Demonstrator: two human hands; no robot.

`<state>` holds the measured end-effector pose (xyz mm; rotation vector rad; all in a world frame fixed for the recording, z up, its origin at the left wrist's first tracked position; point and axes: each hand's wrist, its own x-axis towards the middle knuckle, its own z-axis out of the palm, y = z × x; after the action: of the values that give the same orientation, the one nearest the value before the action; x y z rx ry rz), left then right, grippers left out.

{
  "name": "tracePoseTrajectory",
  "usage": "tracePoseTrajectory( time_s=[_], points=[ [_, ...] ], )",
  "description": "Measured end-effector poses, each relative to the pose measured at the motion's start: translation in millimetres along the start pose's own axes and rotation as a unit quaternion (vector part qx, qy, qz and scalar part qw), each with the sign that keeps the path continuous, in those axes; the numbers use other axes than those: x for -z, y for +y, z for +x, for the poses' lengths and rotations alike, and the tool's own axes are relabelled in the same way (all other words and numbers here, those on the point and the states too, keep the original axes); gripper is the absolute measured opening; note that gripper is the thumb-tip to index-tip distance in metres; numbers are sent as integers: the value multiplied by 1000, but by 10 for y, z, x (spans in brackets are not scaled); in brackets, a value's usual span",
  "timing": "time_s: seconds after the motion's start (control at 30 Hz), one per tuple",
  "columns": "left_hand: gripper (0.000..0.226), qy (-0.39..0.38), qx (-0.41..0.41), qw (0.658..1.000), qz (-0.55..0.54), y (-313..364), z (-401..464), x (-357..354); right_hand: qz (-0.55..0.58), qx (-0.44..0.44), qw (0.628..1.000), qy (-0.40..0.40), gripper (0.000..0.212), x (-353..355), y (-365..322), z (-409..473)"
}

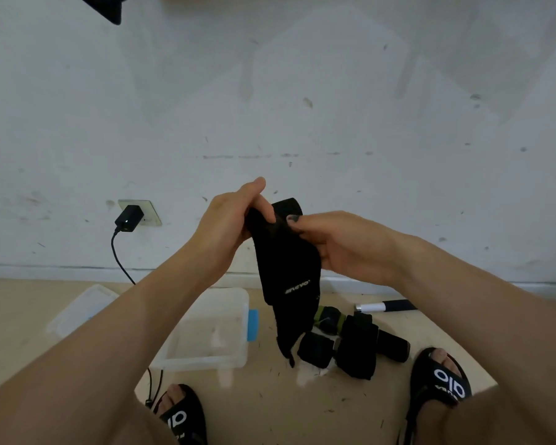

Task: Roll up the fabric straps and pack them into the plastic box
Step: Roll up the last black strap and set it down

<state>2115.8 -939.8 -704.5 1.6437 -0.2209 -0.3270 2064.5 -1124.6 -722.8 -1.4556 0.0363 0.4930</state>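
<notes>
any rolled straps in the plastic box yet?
No, the plastic box looks empty; the rolled straps lie on the floor beside it.

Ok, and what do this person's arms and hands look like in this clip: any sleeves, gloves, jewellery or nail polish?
Both forearms are bare with no sleeves in view, and no gloves, watch, rings or bracelets show. The left hand carries no visible markings. The right hand has dark polish on its thumbnail, chipped or patchy in look. Other nails are hidden or too blurred to judge.

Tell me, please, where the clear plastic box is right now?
In the head view the plastic box sits open on the floor below the left forearm, just left of the rolled straps, with its lid lying further left.
</notes>
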Motion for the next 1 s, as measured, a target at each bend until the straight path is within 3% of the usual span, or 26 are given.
tracePoseTrajectory(
  time_s=[0.17, 0.3, 0.43, 0.6, 0.8, 0.93, 1.0],
  points=[
    [52, -14, -27, 998, 57, -24, -20, -15, 1, -3, 1000, -13, 34, -29, 30, 52],
    [27, -2, -37, 997, 65, -48, -8, -31, -57, 3, 998, 15, 17, 80, -11, 66],
    [17, 50, -25, 998, -10, -40, 54, 55, -14, 32, 997, 71, 18, 163, -43, 32],
    [22, 49, 5, 991, -123, -7, 81, 150, 114, 86, 986, 83, 15, 185, -36, 38],
    [19, 23, 34, 978, -204, 6, 97, 168, 36, 45, 998, 36, 18, 69, -13, 75],
    [15, 55, 30, 987, -149, -47, 106, 170, 7, 65, 996, 67, 15, 50, 13, 135],
    [23, 116, 45, 992, -28, -127, 125, 184, 24, 76, 993, 91, 15, 73, 4, 135]
  ],
)
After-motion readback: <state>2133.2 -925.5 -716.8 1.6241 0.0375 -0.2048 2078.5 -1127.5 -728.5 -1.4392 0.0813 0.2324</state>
